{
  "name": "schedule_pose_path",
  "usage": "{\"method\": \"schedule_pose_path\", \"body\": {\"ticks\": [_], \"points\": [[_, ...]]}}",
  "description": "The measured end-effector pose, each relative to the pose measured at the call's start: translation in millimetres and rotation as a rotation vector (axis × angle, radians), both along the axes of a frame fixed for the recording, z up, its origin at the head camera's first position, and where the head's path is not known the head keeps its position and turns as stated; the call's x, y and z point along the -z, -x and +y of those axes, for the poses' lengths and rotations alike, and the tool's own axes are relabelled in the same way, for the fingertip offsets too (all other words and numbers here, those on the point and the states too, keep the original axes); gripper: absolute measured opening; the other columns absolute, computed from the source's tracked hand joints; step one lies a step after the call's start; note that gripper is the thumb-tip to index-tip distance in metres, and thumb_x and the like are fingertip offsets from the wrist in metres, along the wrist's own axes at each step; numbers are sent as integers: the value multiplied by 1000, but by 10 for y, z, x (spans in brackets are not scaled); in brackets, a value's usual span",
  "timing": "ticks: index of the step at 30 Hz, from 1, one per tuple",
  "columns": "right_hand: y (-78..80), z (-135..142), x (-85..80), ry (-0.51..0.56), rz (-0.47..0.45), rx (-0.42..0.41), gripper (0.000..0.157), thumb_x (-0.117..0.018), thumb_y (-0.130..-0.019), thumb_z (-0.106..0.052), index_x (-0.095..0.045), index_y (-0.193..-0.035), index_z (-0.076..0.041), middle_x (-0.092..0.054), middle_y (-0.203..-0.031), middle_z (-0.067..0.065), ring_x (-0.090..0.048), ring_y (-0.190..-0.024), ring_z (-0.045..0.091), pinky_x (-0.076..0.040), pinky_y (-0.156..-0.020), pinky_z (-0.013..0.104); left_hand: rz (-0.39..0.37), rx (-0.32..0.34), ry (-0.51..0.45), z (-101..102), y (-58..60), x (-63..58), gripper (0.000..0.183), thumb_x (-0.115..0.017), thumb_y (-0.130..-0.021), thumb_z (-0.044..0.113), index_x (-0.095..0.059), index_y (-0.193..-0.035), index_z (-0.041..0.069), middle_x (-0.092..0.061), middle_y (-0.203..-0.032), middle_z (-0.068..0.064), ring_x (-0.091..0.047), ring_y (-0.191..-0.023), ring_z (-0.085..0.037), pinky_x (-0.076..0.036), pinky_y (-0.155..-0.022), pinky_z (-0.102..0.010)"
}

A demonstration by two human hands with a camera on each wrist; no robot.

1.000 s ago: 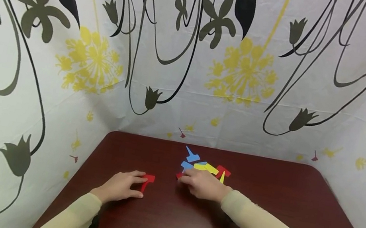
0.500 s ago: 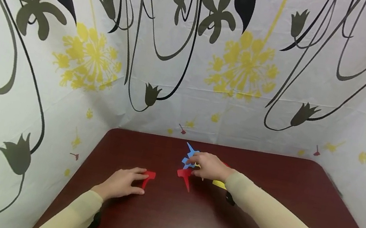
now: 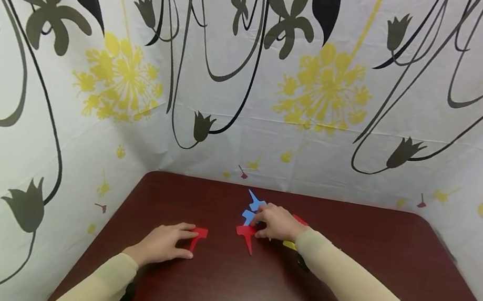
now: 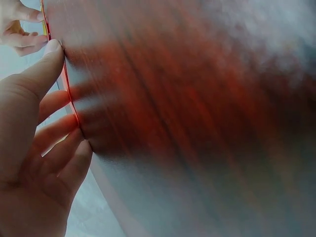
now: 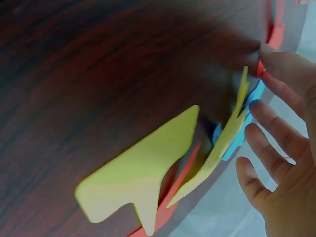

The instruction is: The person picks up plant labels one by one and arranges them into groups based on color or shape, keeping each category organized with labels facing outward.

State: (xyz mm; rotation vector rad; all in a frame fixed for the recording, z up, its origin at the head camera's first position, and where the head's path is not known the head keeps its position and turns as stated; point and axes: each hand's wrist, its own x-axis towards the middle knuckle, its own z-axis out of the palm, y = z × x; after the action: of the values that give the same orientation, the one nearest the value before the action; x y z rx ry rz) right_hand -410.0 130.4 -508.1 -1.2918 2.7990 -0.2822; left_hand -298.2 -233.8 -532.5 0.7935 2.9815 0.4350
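A red T-shaped plant label (image 3: 201, 232) lies flat on the dark table. The left hand (image 3: 162, 245) rests on it, fingertips at its head and thumb by its stem; in the left wrist view the left hand (image 4: 44, 123) has its fingers spread against the surface. A second red T-shaped plant label (image 3: 247, 234) lies right of it, stem toward me. At that label's right end, the right hand (image 3: 278, 224) pinches a red edge between thumb and forefinger. Blue T-shaped labels (image 3: 256, 204) lie behind. In the right wrist view, the other fingers are near yellow labels (image 5: 143, 163).
The brown table (image 3: 208, 294) has rounded far corners. A white cloth with printed flowers (image 3: 230, 159) hangs behind it and along both sides. Another red label (image 3: 300, 219) and a yellow one (image 3: 289, 245) are partly covered by the right hand and forearm.
The right hand has moved right and slightly away from me, uncovering the second red label, then shifted slightly back toward that label. The left hand stays in place.
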Motion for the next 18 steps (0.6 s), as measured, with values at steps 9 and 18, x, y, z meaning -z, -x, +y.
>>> {"method": "schedule_pose_path", "body": {"ticks": [9, 18], "points": [[-43, 53, 89, 48, -10, 40, 22, -83, -83, -40, -80, -101, -26, -60, -111, -6, -52, -104, 15, -51, -81, 37, 5, 4, 6, -6, -6, 11, 67, -75, -86, 54, -60, -143, 23, -51, -149, 0, -57, -125, -26, -50, -98, -47], [-163, 29, 75, 56, -27, 61, 21, -85, -81, -40, -79, -97, -28, -58, -105, -10, -50, -101, 13, -50, -80, 36, 4, 11, 4, 12, -2, -26, 67, -75, -86, 54, -60, -143, 21, -51, -148, -1, -57, -125, -26, -50, -98, -48]]}}
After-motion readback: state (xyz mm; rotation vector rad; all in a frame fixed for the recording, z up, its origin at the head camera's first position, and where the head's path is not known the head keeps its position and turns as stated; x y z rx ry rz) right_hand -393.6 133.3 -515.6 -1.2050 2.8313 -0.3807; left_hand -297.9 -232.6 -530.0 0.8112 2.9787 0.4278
